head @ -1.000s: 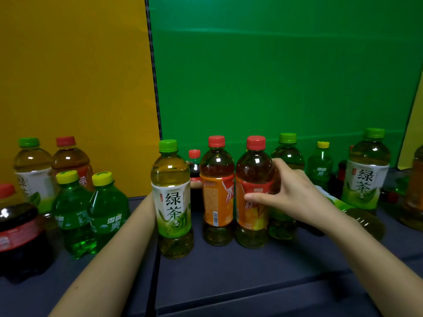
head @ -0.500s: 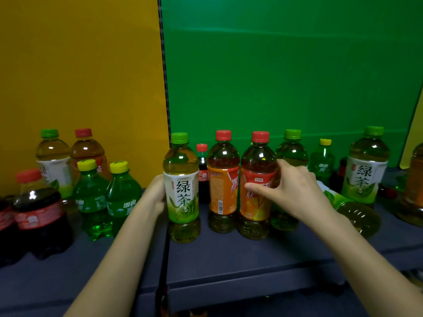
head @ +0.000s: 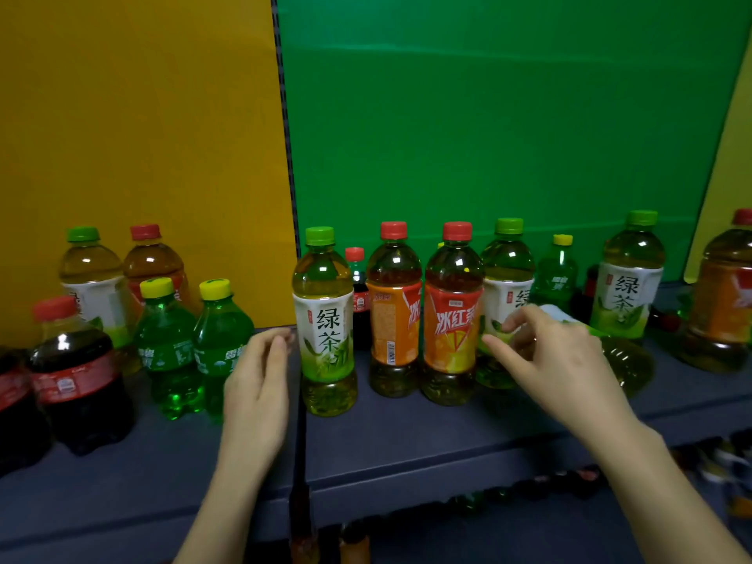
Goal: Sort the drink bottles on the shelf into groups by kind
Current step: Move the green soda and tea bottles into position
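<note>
Drink bottles stand on a dark shelf [head: 407, 433]. In the middle a green tea bottle [head: 325, 319] stands left of two red-capped iced tea bottles [head: 394, 311] [head: 452, 315], with a small cola bottle [head: 357, 295] behind. My left hand [head: 260, 372] hovers open just left of the green tea bottle, not touching it. My right hand [head: 557, 364] is open beside the right iced tea bottle, fingers spread in front of another green tea bottle [head: 506, 287]. A green tea bottle [head: 618, 356] lies on its side behind that hand.
At left stand two cola bottles [head: 77, 376], two green soda bottles [head: 167, 339] [head: 219, 339], a green tea [head: 95, 287] and an iced tea [head: 152, 262]. At right are a small green soda [head: 557, 274], green tea [head: 628, 287] and iced tea [head: 724, 299]. More bottle caps show on a lower shelf [head: 569, 482].
My right hand has let go of the right iced tea bottle and drawn back to its right. My left hand has come out from behind the green tea bottle. The view shifted left and down.
</note>
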Motion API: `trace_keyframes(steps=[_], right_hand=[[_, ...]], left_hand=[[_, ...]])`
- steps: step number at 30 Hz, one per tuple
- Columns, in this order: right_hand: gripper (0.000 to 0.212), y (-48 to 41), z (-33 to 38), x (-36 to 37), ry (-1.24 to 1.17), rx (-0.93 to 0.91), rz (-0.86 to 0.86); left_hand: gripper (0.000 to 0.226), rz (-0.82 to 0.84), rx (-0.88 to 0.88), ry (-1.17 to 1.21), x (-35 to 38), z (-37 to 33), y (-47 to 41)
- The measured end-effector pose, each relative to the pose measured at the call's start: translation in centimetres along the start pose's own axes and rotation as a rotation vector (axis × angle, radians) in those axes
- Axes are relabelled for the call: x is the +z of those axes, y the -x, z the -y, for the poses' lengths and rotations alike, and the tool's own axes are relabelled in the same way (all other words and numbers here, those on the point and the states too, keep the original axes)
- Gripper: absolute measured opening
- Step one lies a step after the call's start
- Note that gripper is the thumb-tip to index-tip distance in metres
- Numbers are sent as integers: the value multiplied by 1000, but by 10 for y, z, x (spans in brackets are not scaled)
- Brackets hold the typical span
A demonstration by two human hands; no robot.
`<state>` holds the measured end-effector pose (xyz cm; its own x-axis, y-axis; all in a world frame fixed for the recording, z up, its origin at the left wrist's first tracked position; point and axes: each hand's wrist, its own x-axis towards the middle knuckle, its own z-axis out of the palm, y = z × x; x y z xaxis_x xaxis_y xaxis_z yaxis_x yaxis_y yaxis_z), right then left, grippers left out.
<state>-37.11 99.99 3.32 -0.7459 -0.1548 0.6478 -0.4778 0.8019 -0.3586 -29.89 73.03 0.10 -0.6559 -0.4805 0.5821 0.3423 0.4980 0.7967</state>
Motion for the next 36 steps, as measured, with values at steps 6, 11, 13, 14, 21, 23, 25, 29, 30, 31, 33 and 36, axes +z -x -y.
trace_keyframes(steps=[6, 11, 13, 14, 21, 23, 25, 29, 30, 31, 33, 36], right_hand=[[8, 25, -48, -15, -65, 67, -5], [9, 29, -100, -34, -37, 95, 0], [10, 27, -120, -43, -49, 85, 2], [10, 25, -130, -47, -60, 81, 10], [11, -10, -187, -67, -79, -86, 137], [14, -21, -194, -68, -102, -147, 181], [18, -31, -195, -65, -137, -210, 199], [28, -45, -180, -52, -194, -299, 232], [30, -48, -176, -48, -209, -310, 242], [32, -52, -172, -44, -219, -310, 255], [36, -60, -168, -36, -205, -295, 291], [41, -70, -165, -24, -166, -219, 385]], left_hand=[[25, 92, 272, -225, 11, -22, 30], [27, 273, 299, -195, 64, -48, 46], [30, 316, 289, -190, 93, -57, 54], [31, 336, 286, -193, 108, -61, 58], [4, 303, 243, -297, 210, -87, 78], [12, 246, 218, -329, 235, -92, 79], [20, 190, 197, -358, 255, -97, 79], [24, 133, 178, -460, 279, -103, 71], [26, 128, 173, -484, 283, -104, 67], [28, 126, 166, -506, 287, -105, 63], [32, 139, 143, -543, 294, -107, 56], [33, 183, 95, -597, 303, -103, 48]])
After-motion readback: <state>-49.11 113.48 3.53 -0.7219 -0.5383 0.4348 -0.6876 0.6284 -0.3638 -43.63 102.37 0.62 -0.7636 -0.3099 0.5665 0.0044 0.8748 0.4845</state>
